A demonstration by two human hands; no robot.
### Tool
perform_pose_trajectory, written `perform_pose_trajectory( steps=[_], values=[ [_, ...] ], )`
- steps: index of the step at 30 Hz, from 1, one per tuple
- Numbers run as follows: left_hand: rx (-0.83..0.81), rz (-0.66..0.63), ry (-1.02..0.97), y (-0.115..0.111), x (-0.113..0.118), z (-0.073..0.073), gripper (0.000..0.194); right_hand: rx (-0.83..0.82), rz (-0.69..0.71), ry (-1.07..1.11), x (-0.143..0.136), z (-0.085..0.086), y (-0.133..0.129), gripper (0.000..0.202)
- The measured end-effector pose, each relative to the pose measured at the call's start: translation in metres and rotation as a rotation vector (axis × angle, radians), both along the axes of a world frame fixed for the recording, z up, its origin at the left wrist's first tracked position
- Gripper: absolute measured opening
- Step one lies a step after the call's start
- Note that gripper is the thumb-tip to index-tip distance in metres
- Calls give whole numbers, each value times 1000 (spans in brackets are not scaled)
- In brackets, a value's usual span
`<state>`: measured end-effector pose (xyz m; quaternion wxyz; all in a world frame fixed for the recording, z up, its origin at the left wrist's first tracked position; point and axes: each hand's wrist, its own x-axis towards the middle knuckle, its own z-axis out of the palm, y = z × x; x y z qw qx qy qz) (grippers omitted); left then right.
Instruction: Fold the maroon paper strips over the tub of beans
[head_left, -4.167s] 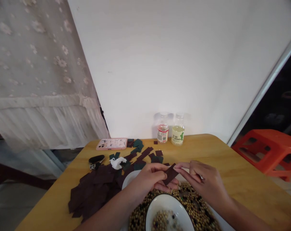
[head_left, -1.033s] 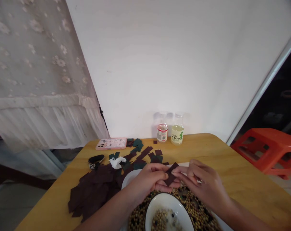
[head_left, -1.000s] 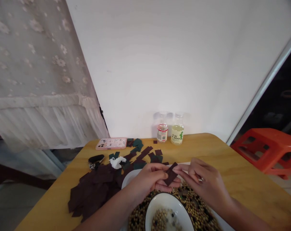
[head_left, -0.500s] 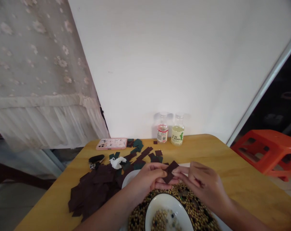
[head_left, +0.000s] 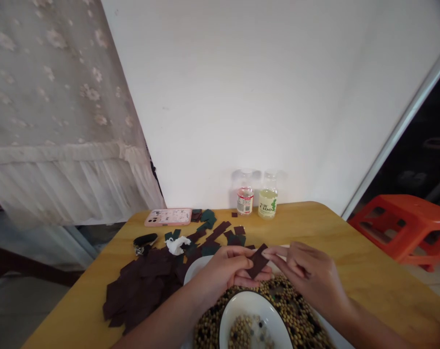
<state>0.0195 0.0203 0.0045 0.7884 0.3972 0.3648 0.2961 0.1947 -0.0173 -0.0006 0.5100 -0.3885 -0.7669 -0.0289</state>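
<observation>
I log left fingers [head_left: 242, 262] pinching a dark maroon rectangular piece [head_left: 258, 262], right fingers [head_left: 276, 251] pinching its upper right edge; white bowl [head_left: 254, 300] below them.

Right-hand bottle [head_left: 268, 194], standing at the back of the counter [head_left: 300, 215]: pale label [head_left: 266, 207] reads "C100"; smaller characters above it are too blurred to read. Left-hand bottle [head_left: 245, 193]: red-and-white label [head_left: 242, 204] with barcode [head_left: 247, 210], wording illegible.

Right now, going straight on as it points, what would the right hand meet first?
Probably the dark brown piece held in the left hand; the right hand seems to touch it.
</observation>
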Motion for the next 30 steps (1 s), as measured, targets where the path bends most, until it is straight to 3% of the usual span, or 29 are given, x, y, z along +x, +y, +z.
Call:
perform_pose_trajectory(
  steps=[2, 6, 11, 15, 18, 23, 30],
  values=[
    [12, -36, 11, 0, 0, 1, 28, -7, -30, 22, 1, -1, 0, 42],
    [54, -98, 21, 0, -1, 1, 23, -36, 45, -102, 2, -2, -1, 37],
    [86, -180, 38, 0, -2, 1, 23, -7, -54, -15, 1, 0, 0, 40],
    [92, -176, 44, -1, -2, 2, 22, -50, -24, -65, 1, 0, 0, 42],
    [89, -174, 44, -1, -2, 3, 24, -44, -74, 30, 1, 0, 1, 44],
    [80, -3, -30, 2, 0, -2, 19, -132, -112, 240, 1, 0, 0, 46],
    [138, 124, -65, 7, 1, -6, 18, -170, -68, 212, -1, -1, 0, 48]
  ],
)
